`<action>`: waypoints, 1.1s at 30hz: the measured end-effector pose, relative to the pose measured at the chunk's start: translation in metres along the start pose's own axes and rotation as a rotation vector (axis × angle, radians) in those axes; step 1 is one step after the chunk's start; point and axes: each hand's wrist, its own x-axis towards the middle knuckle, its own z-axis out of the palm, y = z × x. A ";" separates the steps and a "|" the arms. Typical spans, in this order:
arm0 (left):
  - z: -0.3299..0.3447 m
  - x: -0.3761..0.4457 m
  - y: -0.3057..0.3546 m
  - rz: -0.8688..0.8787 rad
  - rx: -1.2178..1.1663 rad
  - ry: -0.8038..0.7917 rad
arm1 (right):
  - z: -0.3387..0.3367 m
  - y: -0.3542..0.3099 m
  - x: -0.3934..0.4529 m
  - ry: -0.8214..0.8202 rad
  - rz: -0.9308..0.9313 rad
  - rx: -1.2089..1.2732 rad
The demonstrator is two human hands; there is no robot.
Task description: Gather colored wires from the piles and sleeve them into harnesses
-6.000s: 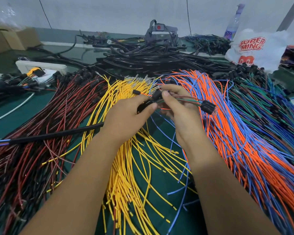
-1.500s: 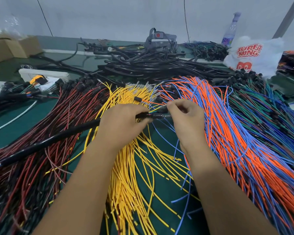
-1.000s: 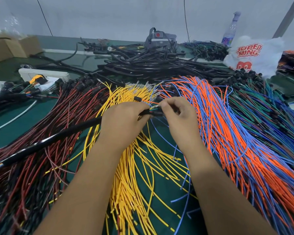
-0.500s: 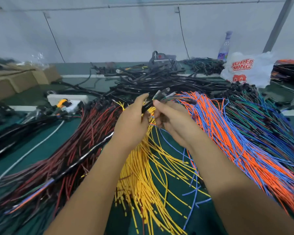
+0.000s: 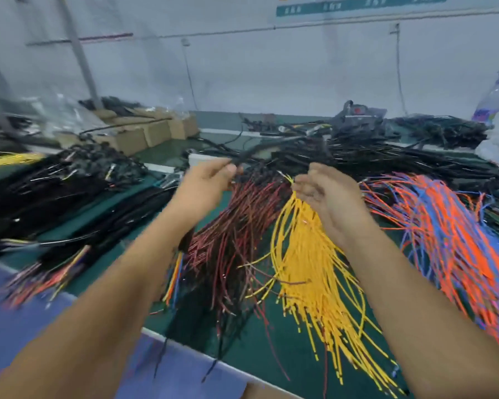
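On the green surface (image 5: 285, 349), a heap of finished black-sleeved harnesses (image 5: 55, 194) lay at far left with brown cardboard boxes (image 5: 144, 133) behind it. The left hand (image 5: 205, 185) was raised above the fan of dark red and black wires (image 5: 234, 234), pinching the end of a thin black sleeved harness (image 5: 260, 148) that ran up and to the right, blurred by motion. The right hand (image 5: 326, 194) hung released, palm up with fingers loosely curled on nothing, over the fan of yellow wires (image 5: 311, 269), with the mixed orange and blue wires (image 5: 450, 234) at far right.
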 end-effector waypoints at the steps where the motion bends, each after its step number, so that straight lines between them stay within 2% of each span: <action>1: -0.015 0.006 0.004 0.035 0.059 0.086 | 0.005 0.009 -0.001 -0.040 0.009 -0.046; 4: -0.070 0.027 0.010 0.134 0.327 0.291 | 0.012 0.028 -0.003 -0.205 0.057 -0.131; 6: -0.106 0.041 0.002 0.178 0.541 0.329 | 0.010 0.032 -0.004 -0.269 0.081 -0.164; 9: -0.134 0.055 -0.025 -0.063 1.092 0.305 | -0.002 0.032 -0.004 -0.259 0.106 -0.237; 11: -0.122 0.056 -0.043 -0.189 1.235 0.284 | -0.017 0.030 -0.005 -0.232 0.108 -0.390; 13: -0.092 0.053 -0.058 -0.203 1.214 0.228 | -0.036 0.029 -0.008 -0.235 0.140 -0.654; 15: -0.051 0.052 -0.068 -0.173 1.137 0.111 | -0.055 0.033 -0.015 -0.318 0.199 -0.854; 17: -0.008 0.052 -0.075 -0.211 0.924 -0.027 | -0.068 0.036 -0.021 -0.342 0.231 -0.804; 19: 0.029 0.048 -0.084 -0.302 0.680 -0.059 | -0.074 0.036 -0.025 -0.327 0.238 -0.727; 21: 0.056 0.039 -0.096 -0.317 0.731 0.037 | -0.077 0.036 -0.026 -0.334 0.235 -0.713; 23: 0.068 0.033 -0.105 -0.238 0.920 0.177 | -0.079 0.036 -0.025 -0.350 0.219 -0.733; 24: 0.068 0.032 -0.108 -0.200 0.936 0.220 | -0.079 0.035 -0.024 -0.356 0.213 -0.743; 28: 0.059 0.038 -0.113 -0.264 0.621 0.351 | -0.077 0.033 -0.024 -0.383 0.203 -0.774; 31: 0.063 0.034 -0.106 -0.248 0.617 0.476 | -0.078 0.034 -0.025 -0.407 0.175 -0.810; 33: 0.065 0.029 -0.098 -0.188 0.699 0.545 | -0.080 0.034 -0.026 -0.416 0.168 -0.801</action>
